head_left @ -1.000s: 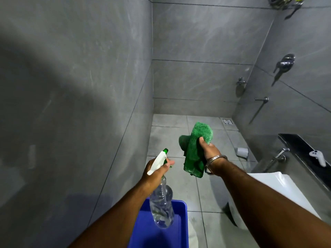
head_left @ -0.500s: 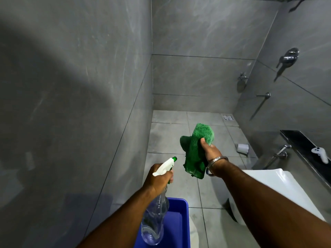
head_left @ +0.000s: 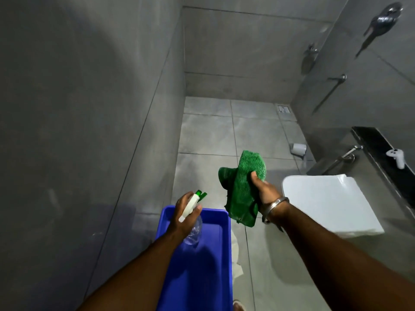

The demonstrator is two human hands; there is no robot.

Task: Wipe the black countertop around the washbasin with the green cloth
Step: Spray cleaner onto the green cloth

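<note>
My right hand grips a folded green cloth and holds it up in the air over the floor, left of the white washbasin. A metal bangle sits on that wrist. My left hand is closed around the neck of a clear spray bottle with a white and green trigger head, held just inside a blue plastic tub. The black countertop runs along the right wall behind the basin, well away from both hands.
A white controller-shaped object lies on the black countertop. A chrome tap juts from the wall above the basin. A small white cup lies on the grey floor tiles. Shower fittings are mounted on the right wall. Grey tiled walls close in left and ahead.
My left hand has lowered the spray bottle down into the blue tub. The view has tilted downward, showing more of the tub and basin. The cloth stays held in my right hand.
</note>
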